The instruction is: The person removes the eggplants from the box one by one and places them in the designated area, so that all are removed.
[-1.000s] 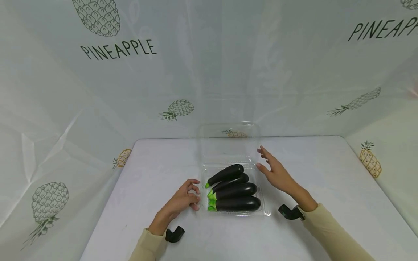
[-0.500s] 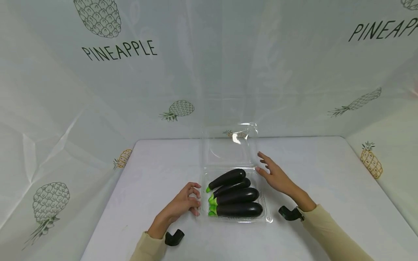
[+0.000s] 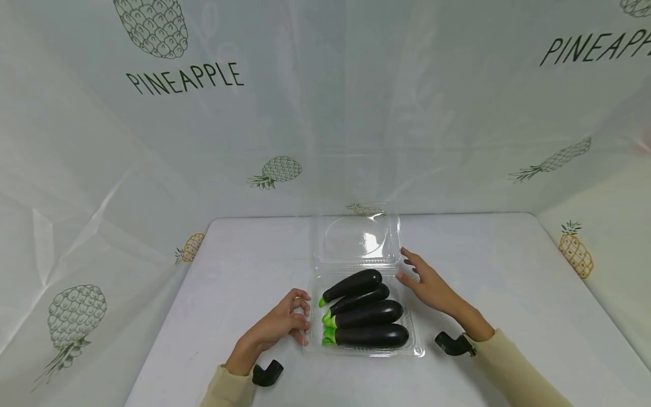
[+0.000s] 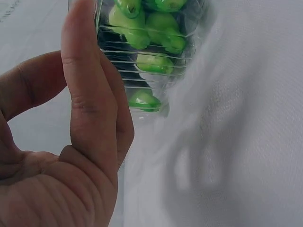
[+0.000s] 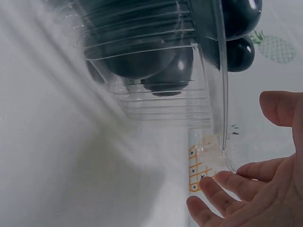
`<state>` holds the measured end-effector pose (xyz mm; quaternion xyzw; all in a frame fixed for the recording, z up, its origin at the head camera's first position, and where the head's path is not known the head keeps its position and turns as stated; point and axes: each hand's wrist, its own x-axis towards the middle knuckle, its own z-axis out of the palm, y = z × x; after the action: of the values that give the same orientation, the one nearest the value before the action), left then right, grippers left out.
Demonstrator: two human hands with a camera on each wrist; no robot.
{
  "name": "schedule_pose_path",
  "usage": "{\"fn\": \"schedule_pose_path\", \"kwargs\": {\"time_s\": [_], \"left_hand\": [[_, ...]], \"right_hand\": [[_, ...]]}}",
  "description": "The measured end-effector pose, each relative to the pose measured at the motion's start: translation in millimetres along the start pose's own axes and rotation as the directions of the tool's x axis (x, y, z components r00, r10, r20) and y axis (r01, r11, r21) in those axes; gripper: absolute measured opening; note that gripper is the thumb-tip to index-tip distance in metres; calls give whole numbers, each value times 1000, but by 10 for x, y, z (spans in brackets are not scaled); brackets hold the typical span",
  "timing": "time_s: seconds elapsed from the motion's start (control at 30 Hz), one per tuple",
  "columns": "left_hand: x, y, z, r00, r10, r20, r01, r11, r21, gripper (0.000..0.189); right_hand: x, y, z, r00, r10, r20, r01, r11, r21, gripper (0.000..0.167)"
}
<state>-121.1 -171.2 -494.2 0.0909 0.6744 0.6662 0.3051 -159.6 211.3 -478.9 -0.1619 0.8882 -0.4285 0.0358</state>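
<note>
A clear plastic clamshell container (image 3: 418,348) lies with its lid (image 3: 338,243) raised at the far side. Several eggplants (image 3: 371,336) fill its base side by side, green stem ends to the left. My left hand (image 3: 280,321) stands at the container's left edge, fingers loosely bent and spread along it. In the left wrist view a finger (image 4: 87,94) reaches the rim near the green stems (image 4: 156,63). My right hand (image 3: 432,285) is beside the hinge on the right, fingers extended; in the right wrist view its fingertips (image 5: 227,177) meet or nearly meet the lid's edge.
A white-covered table (image 3: 244,254) bears the container. Behind it hangs a pale sheet (image 3: 356,102) with pineapple prints. Dark camera mounts (image 3: 454,343) sit at both wrists.
The container with its eggplants has slid toward me. Both hands have come nearer along with it, and light reflections now show on the lid.
</note>
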Motion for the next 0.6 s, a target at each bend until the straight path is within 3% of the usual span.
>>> {"fn": "schedule_pose_path", "kwargs": {"time_s": [0.33, 0.6], "left_hand": [[-26, -9, 0, 998, -7, 55, 10, 999, -48, 44], [23, -36, 0, 1000, 0, 20, 2, 998, -66, 37]], "right_hand": [[-73, 14, 62, 999, 42, 29, -42, 999, -16, 70], [-45, 37, 50, 998, 13, 61, -10, 998, -58, 68]]}}
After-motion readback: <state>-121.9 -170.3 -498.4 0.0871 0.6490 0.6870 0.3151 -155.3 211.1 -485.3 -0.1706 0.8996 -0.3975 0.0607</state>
